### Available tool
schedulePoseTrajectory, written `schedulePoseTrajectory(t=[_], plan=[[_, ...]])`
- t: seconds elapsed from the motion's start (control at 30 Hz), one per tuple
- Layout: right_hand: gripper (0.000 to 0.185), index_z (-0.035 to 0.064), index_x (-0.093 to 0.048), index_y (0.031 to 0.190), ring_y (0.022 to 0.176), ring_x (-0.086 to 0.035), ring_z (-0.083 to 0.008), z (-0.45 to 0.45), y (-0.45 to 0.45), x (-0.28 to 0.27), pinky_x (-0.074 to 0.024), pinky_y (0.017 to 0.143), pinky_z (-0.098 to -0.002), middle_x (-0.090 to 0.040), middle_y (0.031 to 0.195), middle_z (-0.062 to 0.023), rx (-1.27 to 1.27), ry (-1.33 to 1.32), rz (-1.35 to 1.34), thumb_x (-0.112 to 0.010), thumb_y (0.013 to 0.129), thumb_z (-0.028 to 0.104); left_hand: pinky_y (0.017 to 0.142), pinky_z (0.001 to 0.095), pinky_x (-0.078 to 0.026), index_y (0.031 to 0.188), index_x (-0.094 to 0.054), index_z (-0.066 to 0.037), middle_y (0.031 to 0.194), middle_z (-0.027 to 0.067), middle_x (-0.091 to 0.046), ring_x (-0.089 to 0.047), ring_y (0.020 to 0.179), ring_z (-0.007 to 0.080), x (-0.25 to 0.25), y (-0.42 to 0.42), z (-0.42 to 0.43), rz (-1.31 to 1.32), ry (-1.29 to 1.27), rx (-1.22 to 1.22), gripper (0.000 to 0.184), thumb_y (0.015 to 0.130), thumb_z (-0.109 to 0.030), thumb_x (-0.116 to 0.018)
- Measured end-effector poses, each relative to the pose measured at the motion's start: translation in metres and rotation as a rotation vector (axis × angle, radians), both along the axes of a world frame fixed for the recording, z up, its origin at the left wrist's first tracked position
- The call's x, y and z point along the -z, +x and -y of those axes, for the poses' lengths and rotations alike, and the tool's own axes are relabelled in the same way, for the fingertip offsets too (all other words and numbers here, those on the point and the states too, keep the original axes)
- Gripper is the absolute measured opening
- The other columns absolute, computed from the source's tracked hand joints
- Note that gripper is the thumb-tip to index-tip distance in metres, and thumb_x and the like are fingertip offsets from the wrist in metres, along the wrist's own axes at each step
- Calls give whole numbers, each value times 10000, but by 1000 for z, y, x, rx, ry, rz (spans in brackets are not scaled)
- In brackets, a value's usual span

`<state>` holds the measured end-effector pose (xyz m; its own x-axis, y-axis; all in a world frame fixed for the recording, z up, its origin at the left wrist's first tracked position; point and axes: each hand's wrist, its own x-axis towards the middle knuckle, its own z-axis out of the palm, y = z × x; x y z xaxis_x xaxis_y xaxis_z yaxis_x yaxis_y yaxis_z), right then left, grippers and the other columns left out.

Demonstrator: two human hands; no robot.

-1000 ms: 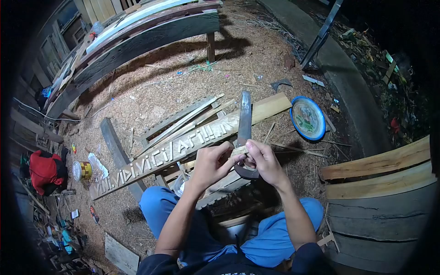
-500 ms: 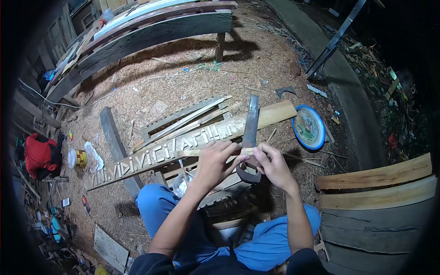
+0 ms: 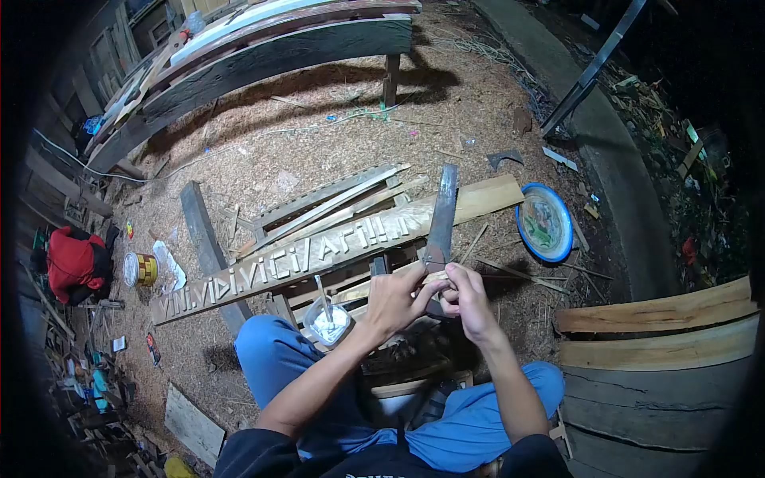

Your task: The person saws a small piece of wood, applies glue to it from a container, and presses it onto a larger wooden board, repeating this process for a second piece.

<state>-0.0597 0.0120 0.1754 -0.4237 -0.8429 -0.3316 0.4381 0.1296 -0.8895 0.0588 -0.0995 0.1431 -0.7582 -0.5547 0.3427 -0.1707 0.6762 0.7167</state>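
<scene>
My left hand (image 3: 392, 303) and my right hand (image 3: 468, 301) meet in front of my lap, fingers closed. Between them they pinch a thin wood strip (image 3: 436, 278), most of it hidden by the fingers. Just beyond stands a hand saw (image 3: 443, 209), its blade pointing away from me and its handle mostly covered by my hands. Behind the saw lies a long wooden board (image 3: 483, 199) bearing raised wooden letters (image 3: 275, 267). A clear tub of white paste (image 3: 330, 325) with a stick in it sits left of my left hand.
Loose slats (image 3: 319, 209) lie behind the board. A blue-rimmed basin (image 3: 570, 231) is at its right end, and planks (image 3: 661, 342) lie at right. A yellow can (image 3: 141, 269) and a red-and-black bundle (image 3: 72, 263) are at left. A bench (image 3: 279, 60) stands at the back.
The strip that stretched leftward across the saw now shows only a short end between my fingers. My hands have drawn closer together, and the tub of paste is more exposed.
</scene>
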Motion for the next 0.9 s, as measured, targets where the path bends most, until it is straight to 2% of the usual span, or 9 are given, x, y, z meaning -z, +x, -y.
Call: schedulePoseTrajectory(t=[0.13, 0.27, 0.47, 0.5, 0.63, 0.67, 0.7, 0.73, 0.9], plan=[[278, 114, -510, 884, 496, -262, 11, 4, 8, 10, -205, 414, -201, -401, 695, 76, 91, -36, 76, -441, 1071, 308, 457, 313, -384, 736, -682, -28, 537, 98, -578, -518, 455, 133, -6, -1, 3, -3, 288, -58, 392, 828, -391, -799], [235, 156, -457, 842, 499, -262, 13, 1, 17, 11, -200, 426, -193, -409, 697, 78, 135, -52, 75, -479, 1033, 291, 450, 282, -362, 761, -704, -27, 524, 56, -573, -488, 469, 73, -11, 6, 2, 107, 310, -39, 386, 823, -393, -812], [340, 142, -443, 818, 481, -261, 7, 1, 19, 2, -203, 412, -202, -340, 635, 87, 149, -77, 40, -438, 1069, 371, 459, 286, -372, 785, -718, -32, 522, 64, -571, -493, 471, 89, -15, 0, 13, 49, 319, 52, 382, 823, -401, -806], [340, 142, -443, 818, 481, -261, 7, 0, 19, 6, -203, 412, -202, -340, 635, 87, 145, -72, 43, -438, 1069, 371, 468, 346, -410, 812, -731, -56, 532, 115, -572, -559, 446, 221, -11, -3, 19, 47, 255, 70, 424, 809, -477, -781], [332, 129, -498, 838, 482, -291, -8, 5, 3, 20, -234, 433, -206, -352, 613, 90, 130, 27, 57, -428, 1082, 343, 514, 406, -442, 865, -702, -37, 585, 157, -578, -584, 513, 311, 16, -13, 12, 77, 246, 49, 436, 871, -472, -736], [313, 137, -504, 850, 497, -300, 4, 3, 1, 29, -236, 432, -196, -385, 643, 93, 119, 47, -113, -442, 1075, 345, 530, 362, -434, 985, -699, -16, 647, 143, -611, -543, 528, 204, 24, -11, 7, 82, 322, 96, 374, 925, -385, -715], [295, 145, -509, 861, 512, -309, 15, 3, 0, 34, -237, 432, -186, -419, 673, 95, 108, 69, -279, -455, 1069, 347, 571, 353, -458, 1024, -689, -7, 701, 158, -630, -561, 575, 185, 19, -9, 3, 95, 335, 136, 347, 957, -348, -683], [359, 76, -570, 876, 559, -441, -34, 2, -2, 38, -359, 487, -229, -511, 685, 39, 102, 56, -522, -434, 1080, 338, 597, 340, -470, 1033, -684, 3, 736, 146, -654, -573, 615, 157, 24, -8, 3, 85, 364, 158, 339, 969, -330, -673], [425, -1, -583, 866, 658, -612, -196, 1, 2, 26, -486, 645, -357, -636, 739, -101, 122, 131, -792, -423, 1085, 327, 659, 303, -491, 1040, -678, 33, 821, 93, -698, -585, 738, 85, 26, -6, -4, 14, 575, 181, 320, 998, -283, -651]])
